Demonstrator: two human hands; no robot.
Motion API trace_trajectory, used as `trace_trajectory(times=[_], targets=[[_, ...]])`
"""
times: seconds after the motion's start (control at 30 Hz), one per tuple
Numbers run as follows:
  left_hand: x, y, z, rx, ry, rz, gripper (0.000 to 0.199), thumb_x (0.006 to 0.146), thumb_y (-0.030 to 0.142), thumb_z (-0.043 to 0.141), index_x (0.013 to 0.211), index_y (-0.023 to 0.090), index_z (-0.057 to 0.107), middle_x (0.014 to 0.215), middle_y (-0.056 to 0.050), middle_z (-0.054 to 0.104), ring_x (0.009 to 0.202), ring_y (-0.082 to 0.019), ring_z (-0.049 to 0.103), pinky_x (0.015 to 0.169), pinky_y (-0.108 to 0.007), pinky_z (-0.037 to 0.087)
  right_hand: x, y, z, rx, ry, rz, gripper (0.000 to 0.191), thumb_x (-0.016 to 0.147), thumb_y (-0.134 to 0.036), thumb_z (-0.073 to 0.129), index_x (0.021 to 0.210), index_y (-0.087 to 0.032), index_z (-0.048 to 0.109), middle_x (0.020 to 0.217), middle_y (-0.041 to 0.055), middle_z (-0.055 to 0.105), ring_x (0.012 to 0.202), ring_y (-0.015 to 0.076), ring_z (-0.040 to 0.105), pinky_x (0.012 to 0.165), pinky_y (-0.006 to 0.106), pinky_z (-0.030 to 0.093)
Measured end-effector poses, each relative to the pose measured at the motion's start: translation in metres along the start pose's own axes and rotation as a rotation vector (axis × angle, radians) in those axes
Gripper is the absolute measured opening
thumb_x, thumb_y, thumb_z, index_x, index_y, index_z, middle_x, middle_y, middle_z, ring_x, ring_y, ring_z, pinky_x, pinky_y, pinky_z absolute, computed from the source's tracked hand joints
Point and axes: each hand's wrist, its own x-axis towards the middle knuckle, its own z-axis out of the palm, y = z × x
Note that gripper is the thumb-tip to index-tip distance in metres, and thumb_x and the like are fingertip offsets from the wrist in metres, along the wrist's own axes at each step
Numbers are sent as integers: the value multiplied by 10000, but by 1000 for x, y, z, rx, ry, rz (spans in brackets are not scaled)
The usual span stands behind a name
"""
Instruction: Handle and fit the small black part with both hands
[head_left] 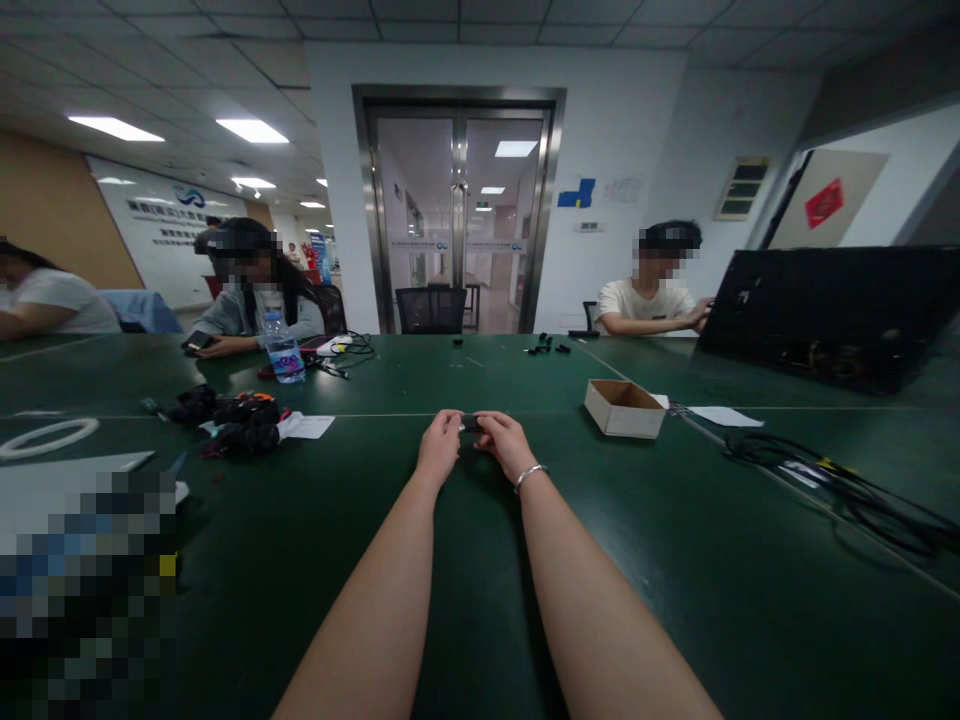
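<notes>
Over the green table, my two hands meet in front of me around a small black object. It has a bright, metallic-looking spot at its left end; its exact kind is too small to make out. My left hand pinches that left end between thumb and fingers. The fingers of my right hand, below a silver bracelet, close on the right end. Farther off on the table lie several small black pieces. An open cardboard box stands to the right of my hands.
Left are a dark cable bundle, a water bottle and a white ring. Looped black cables and a large black screen occupy the right. One person sits across at left, another at right.
</notes>
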Motion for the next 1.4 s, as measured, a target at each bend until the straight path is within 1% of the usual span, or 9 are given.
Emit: trace_trajectory(times=[0.1, 0.23, 0.37, 0.5, 0.67, 0.77, 0.97, 1.23, 1.4], targets=[[0, 1, 0, -9, -8, -2, 271, 827, 274, 489, 1085, 215, 551, 644, 36, 514, 454, -81, 448, 422, -169, 371, 0, -1, 0, 16, -1, -2, 121, 723, -150, 623, 836, -139, 663, 596, -4, 637, 397, 79, 532, 466, 202, 529], [0, 2, 0, -39, -31, -4, 258, 872, 325, 406, 1016, 189, 572, 591, 34, 481, 442, -89, 439, 406, -175, 363, -1, -1, 1, 10, -5, -11, 123, 724, -152, 615, 835, -135, 663, 606, -1, 639, 400, 76, 528, 462, 200, 526], [2, -1, 1, -36, -21, 7, 247, 866, 276, 408, 1039, 195, 565, 664, 24, 524, 440, -73, 440, 413, -171, 361, -1, -1, 0, 20, -7, -11, 123, 715, -164, 627, 828, -138, 667, 602, -7, 629, 405, 75, 522, 468, 206, 532], [3, -5, 1, -4, -33, 22, 293, 905, 350, 358, 991, 187, 585, 614, 22, 507, 441, -79, 444, 414, -168, 337, -1, -1, 0, 16, -12, -9, 110, 708, -168, 637, 811, -145, 670, 600, -7, 626, 405, 73, 521, 472, 206, 535], [2, -3, 0, 19, -23, -5, 261, 889, 292, 383, 1022, 196, 584, 665, 9, 545, 463, -84, 460, 435, -177, 344, -1, -1, 1, 23, -6, -7, 112, 711, -173, 636, 812, -140, 670, 584, -8, 619, 402, 74, 521, 471, 205, 537], [1, -2, 0, 13, -29, 10, 316, 914, 376, 348, 991, 196, 596, 633, 11, 529, 458, -91, 444, 443, -187, 348, -1, -2, 1, 29, -2, -4, 99, 709, -186, 644, 795, -143, 669, 558, -17, 601, 397, 74, 513, 473, 208, 540], [1, -4, 0, 35, -15, 56, 304, 902, 407, 390, 1006, 204, 591, 650, 16, 535, 462, -80, 440, 446, -173, 347, -2, -2, 1, 35, 2, -7, 98, 713, -177, 633, 802, -145, 659, 572, -15, 606, 411, 81, 527, 476, 211, 539], [3, -6, 1, -2, -57, 37, 292, 895, 366, 401, 1022, 185, 591, 630, 16, 530, 454, -79, 441, 442, -171, 351, -1, -2, 1, 38, 4, -8, 101, 711, -172, 627, 795, -136, 669, 567, -12, 612, 385, 73, 502, 454, 207, 529], [2, -5, 1, -4, -62, 47, 268, 879, 367, 440, 1043, 204, 577, 696, 15, 552, 470, -73, 458, 431, -169, 350, -1, -1, 1, 39, 11, -13, 101, 698, -182, 644, 791, -148, 665, 582, -12, 622, 390, 74, 511, 462, 208, 532]])
